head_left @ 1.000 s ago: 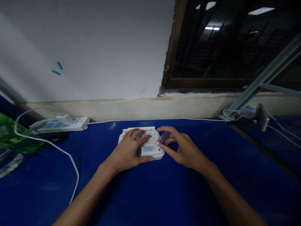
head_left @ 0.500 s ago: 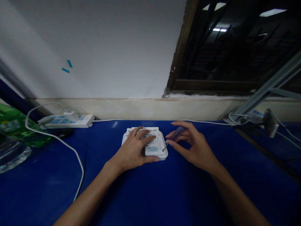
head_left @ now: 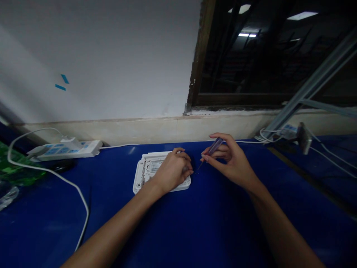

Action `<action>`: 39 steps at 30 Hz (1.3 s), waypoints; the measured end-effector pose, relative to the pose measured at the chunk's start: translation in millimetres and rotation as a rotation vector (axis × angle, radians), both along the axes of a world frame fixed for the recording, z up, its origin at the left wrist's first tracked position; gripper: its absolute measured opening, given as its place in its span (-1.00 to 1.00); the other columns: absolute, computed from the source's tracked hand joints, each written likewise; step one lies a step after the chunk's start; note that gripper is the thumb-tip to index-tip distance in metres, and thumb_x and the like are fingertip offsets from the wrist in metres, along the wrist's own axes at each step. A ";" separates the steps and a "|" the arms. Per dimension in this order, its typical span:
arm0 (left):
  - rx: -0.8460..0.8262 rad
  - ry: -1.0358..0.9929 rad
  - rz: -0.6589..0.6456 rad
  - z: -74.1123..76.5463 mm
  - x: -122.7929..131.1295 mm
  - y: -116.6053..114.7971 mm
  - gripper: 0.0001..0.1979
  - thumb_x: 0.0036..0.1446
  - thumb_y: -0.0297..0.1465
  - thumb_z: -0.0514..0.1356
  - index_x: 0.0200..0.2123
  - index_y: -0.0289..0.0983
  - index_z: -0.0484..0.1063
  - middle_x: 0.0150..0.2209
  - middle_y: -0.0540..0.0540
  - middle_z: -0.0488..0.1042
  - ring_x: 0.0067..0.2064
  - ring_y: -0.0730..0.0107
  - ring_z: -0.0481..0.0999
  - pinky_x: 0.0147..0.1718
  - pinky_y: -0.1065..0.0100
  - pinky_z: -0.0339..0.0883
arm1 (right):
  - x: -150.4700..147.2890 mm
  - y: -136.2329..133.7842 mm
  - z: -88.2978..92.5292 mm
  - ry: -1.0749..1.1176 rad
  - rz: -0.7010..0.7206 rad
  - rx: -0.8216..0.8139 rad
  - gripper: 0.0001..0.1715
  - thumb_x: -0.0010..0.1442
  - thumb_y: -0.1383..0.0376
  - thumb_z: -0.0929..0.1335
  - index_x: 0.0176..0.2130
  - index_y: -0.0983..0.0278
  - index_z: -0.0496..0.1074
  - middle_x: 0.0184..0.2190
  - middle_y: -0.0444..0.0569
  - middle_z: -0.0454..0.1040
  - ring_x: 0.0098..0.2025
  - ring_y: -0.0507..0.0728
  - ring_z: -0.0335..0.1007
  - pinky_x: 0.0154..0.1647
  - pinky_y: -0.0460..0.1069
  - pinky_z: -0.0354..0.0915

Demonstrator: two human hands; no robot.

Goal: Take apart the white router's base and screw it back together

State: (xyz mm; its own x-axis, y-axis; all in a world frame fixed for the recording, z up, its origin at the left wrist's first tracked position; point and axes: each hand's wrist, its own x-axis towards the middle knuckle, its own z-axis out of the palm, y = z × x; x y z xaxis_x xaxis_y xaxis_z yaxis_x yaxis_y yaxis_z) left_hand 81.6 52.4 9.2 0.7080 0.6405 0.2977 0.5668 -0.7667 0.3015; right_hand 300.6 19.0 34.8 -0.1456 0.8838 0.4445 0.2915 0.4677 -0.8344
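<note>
A white router-like box (head_left: 139, 175) with a vented underside and a label lies flat on the blue tabletop. My left hand (head_left: 173, 170) rests over its right part, fingers curled together and fingertips at its right edge. Whether anything is pinched there is hidden. In my right hand (head_left: 234, 160) is a screwdriver (head_left: 215, 146) with a clear purplish handle, held between thumb and fingers. Its thin shaft slants down to the left, its tip close to the table just right of the box. Tiny specks, perhaps screws (head_left: 196, 172), lie by the tip.
A white power strip (head_left: 89, 149) with a plugged-in adapter stands at the back left, its white cable (head_left: 80, 193) looping forward. Green plastic packaging (head_left: 16, 167) lies far left. At the right are a metal strut (head_left: 290, 108), coiled cables and a small stand-like object (head_left: 304, 138).
My left hand has slid right across the box and its spread fingers have curled. The screwdriver has left the box's corner, its tip now over the table. The camera view has shifted right.
</note>
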 end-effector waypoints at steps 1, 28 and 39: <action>-0.006 0.022 -0.003 0.7 4.9 2.5 -0.94 0.21 -0.42 0.34 -0.25 -0.20 0.65 -0.08 -0.08 0.62 0.15 0.10 0.47 0.21 0.11 0.31 | 6.4 2.7 -1.6 -0.007 -0.011 -0.009 -0.28 0.15 0.13 0.53 0.18 0.16 0.23 -0.21 -0.01 0.64 -0.30 0.19 0.68 -0.19 0.06 0.59; -0.106 0.192 0.007 0.6 36.6 12.6 -0.82 0.09 -0.57 0.32 -0.29 -0.24 0.68 -0.26 -0.12 0.67 -0.13 0.13 0.64 -0.09 0.22 0.45 | 39.5 18.5 -22.2 -0.026 -0.046 -0.125 -0.29 0.14 0.14 0.52 0.18 0.15 0.24 -0.23 -0.01 0.64 -0.30 0.20 0.68 -0.22 0.06 0.57; -0.066 0.033 0.124 16.5 -71.1 -16.6 -0.57 0.36 -0.16 0.19 0.22 -0.18 0.39 0.16 -0.18 0.47 0.19 0.07 0.43 0.17 0.05 0.34 | 12.1 14.9 -24.2 0.057 0.023 -0.141 -0.22 0.14 0.13 0.53 0.21 0.14 0.19 -0.23 -0.02 0.65 -0.30 0.19 0.68 -0.19 0.06 0.58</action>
State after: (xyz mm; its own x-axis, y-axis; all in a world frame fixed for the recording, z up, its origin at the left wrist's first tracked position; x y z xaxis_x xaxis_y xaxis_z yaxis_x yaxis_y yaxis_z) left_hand 10.5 35.8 25.7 0.6309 0.7411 0.2296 0.6666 -0.6692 0.3283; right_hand 312.7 33.9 10.6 -0.1449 0.9347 0.3246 0.2328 0.3511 -0.9070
